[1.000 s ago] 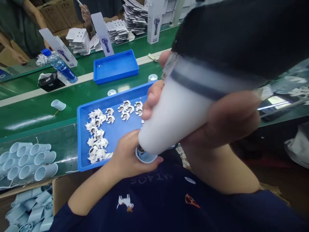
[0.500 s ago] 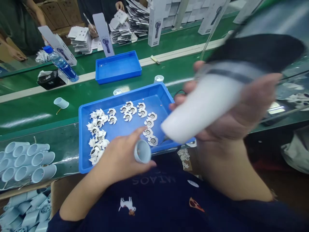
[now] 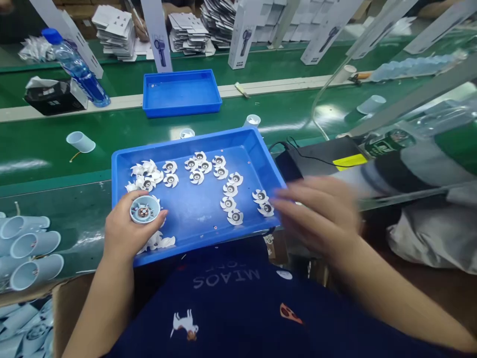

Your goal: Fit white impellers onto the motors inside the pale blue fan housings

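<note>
My left hand [image 3: 124,226] is closed around a light blue cylindrical housing [image 3: 144,209], its open end facing up. Small metal parts and thin ribs show inside it. The hand is over the left side of a blue tray [image 3: 194,233] that holds several white fan impellers [image 3: 235,217]. My right hand [image 3: 320,214], blurred by motion, is at the tray's right edge with its fingers stretched out. Nearest to its fingertips lie two impellers [image 3: 263,203]. Behind the right hand rests a pale tapered tool with a black band [image 3: 387,171], partly hidden.
Light blue housings [image 3: 37,243] are stacked at the left, with more in a carton [image 3: 22,328] below. Farther back are a second blue tray [image 3: 182,94], a water bottle [image 3: 76,69] and printed boxes [image 3: 242,37]. A black box with a cable [image 3: 316,156] stands at right.
The right hand has let go of the pale tool, which now lies at the right, and has come down towards the tray. The left hand has moved left with the housing, its opening turned up.
</note>
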Demonstrator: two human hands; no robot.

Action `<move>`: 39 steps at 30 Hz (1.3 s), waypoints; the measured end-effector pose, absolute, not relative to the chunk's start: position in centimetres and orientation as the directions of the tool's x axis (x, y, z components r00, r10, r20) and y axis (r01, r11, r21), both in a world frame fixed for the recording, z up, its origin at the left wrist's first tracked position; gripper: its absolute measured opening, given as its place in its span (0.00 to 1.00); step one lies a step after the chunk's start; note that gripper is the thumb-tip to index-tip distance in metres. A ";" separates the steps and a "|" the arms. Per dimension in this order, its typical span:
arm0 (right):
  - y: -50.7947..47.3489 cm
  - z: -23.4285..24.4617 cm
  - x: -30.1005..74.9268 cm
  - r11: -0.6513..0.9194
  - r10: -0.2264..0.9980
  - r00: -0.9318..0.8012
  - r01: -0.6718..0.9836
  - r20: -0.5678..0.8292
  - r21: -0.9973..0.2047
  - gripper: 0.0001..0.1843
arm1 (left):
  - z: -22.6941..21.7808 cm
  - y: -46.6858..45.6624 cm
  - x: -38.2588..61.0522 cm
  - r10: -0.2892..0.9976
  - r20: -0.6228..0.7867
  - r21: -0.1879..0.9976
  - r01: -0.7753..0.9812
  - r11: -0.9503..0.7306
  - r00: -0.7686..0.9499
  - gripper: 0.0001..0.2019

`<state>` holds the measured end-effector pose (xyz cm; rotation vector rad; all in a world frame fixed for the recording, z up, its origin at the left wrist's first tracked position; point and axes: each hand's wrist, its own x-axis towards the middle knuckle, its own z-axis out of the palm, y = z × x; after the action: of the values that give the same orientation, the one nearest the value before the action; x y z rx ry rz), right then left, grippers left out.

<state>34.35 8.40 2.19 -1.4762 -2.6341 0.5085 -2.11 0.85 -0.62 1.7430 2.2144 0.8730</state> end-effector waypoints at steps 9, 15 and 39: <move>12.7 -1.7 31.2 0.633 0.753 -0.533 0.746 -0.385 0.206 0.15 | -1.7 0.5 -2.2 0.929 0.281 0.486 0.871 0.078 -0.240 0.23; 11.7 -1.3 30.9 0.664 0.698 -0.542 0.735 -0.468 0.139 0.10 | -1.6 0.7 -2.1 0.931 0.287 0.507 0.860 0.055 -0.228 0.23; 10.4 -1.3 31.1 0.262 0.818 -0.553 0.601 -0.157 -0.755 0.17 | 1.6 -1.5 1.8 0.982 0.188 0.747 0.647 -0.151 0.012 0.24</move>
<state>31.06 10.43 -1.32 -1.3138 -2.2697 1.1726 1.84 -1.46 1.60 1.8399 1.6647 0.9705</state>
